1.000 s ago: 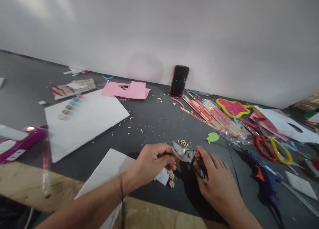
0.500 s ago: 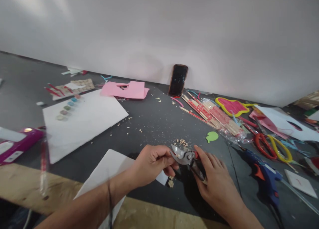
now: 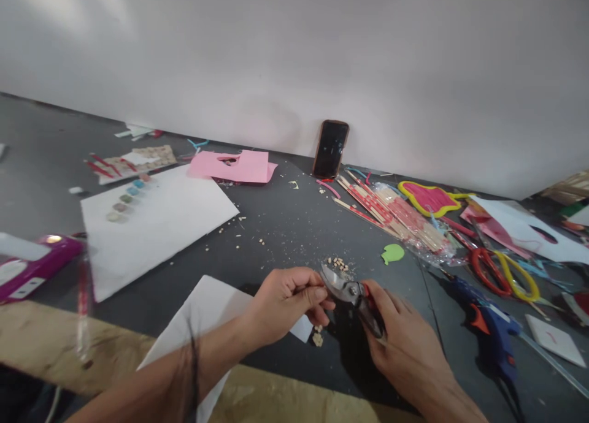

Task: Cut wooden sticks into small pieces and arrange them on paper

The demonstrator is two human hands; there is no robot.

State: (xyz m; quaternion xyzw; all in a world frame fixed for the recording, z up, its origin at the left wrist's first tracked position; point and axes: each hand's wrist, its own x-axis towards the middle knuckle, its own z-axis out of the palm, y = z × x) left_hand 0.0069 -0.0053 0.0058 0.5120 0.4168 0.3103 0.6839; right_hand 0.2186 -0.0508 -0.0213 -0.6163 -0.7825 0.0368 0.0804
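My right hand (image 3: 402,334) is wrapped round the handles of a pair of pruning shears (image 3: 345,288) with red on the grip. The curved metal blades point left, close to the fingertips of my left hand (image 3: 289,303). Those fingers are pinched together at the blades; whatever they hold is too small or hidden to make out. Just beyond the shears lies a small pile of cut wooden bits (image 3: 339,264). Below my left fingers sits a little cluster of wooden pieces (image 3: 317,336). A white sheet (image 3: 211,300) lies partly under my left forearm.
At the right are a blue glue gun (image 3: 488,319), red scissors (image 3: 490,270) and yellow scissors (image 3: 518,276). Chopsticks (image 3: 368,202) and a plastic packet (image 3: 414,217) lie behind. A phone (image 3: 330,148) leans on the wall. A white board (image 3: 156,227) and pink paper (image 3: 253,165) lie left.
The shears and my right hand have shifted slightly right and down. The blades sit a little farther from my left fingertips, which remain pinched.
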